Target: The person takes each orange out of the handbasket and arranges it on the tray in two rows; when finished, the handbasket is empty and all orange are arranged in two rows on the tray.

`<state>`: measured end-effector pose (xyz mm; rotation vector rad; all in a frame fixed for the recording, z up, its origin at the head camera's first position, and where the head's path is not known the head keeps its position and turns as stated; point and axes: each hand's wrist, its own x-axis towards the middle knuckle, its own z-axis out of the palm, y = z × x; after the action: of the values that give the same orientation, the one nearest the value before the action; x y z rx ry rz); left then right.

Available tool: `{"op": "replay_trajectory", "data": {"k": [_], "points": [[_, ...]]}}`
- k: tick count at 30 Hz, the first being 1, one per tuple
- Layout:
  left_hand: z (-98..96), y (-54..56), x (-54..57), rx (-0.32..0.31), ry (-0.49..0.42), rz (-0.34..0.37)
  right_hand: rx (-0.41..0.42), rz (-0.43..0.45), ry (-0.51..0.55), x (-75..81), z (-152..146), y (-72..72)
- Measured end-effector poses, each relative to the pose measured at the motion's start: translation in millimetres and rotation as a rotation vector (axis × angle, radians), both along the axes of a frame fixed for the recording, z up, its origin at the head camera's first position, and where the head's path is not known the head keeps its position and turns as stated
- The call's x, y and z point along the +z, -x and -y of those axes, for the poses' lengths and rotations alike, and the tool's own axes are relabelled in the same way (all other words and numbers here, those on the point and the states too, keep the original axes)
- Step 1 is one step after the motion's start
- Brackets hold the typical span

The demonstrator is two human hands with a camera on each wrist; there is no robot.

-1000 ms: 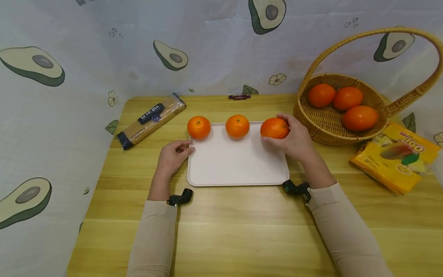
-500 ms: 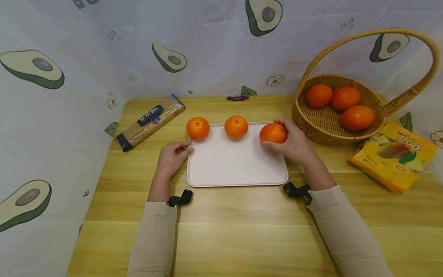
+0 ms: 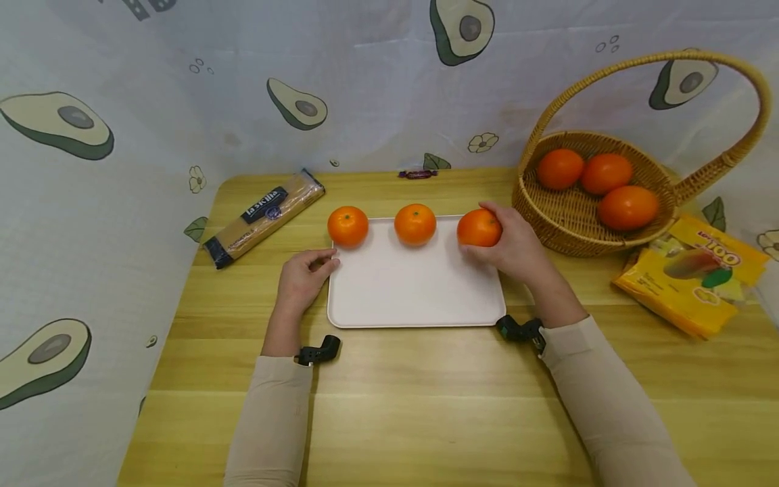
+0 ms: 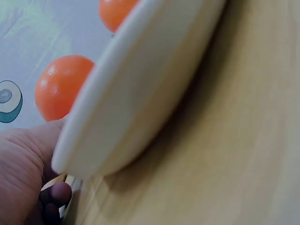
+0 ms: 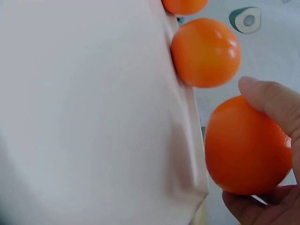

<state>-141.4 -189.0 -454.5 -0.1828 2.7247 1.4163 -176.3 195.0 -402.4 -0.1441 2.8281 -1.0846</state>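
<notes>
A white rectangular tray (image 3: 416, 291) lies on the wooden table, with two oranges along its far side: one orange (image 3: 348, 226) at the far left corner, another orange (image 3: 415, 224) in the middle. At the far right corner my right hand (image 3: 517, 247) holds a third orange (image 3: 478, 228) between thumb and fingers. The right wrist view has this orange (image 5: 248, 145) beside the tray's corner, the grip wrapping its outer side. My left hand (image 3: 302, 281) pinches the tray's left edge; in the left wrist view its thumb lies along the rim (image 4: 101, 89), other fingers curled below.
A wicker basket (image 3: 566, 233) with a tall handle stands at the back right, bearing three orange-red fruits (image 3: 628, 207). Against it leans a yellow snack bag (image 3: 681, 291). A spaghetti packet (image 3: 264, 218) lies back left, and a small purple-wrapped candy (image 3: 417, 174) at the back edge.
The orange in my right hand has turned, its stem end no longer showing, and my fingers have shifted slightly around it. My left hand stays at the tray edge. The whole view drifted a little.
</notes>
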Motion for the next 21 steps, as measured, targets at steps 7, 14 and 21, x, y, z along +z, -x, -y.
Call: {"op": "replay_trajectory", "data": {"k": [7,14,21], "points": [[-0.7,2.6,-1.6,0.011,0.014,-0.017,0.032,0.063,-0.025,1.2,-1.9,12.0],[-2.0,2.6,-0.7,0.019,0.01,-0.032,0.083,0.106,-0.062,1.1,-5.2,12.0],[-1.6,2.4,-1.3,0.03,0.002,-0.024,0.133,0.073,-0.124,4.5,-3.5,12.8]]}}
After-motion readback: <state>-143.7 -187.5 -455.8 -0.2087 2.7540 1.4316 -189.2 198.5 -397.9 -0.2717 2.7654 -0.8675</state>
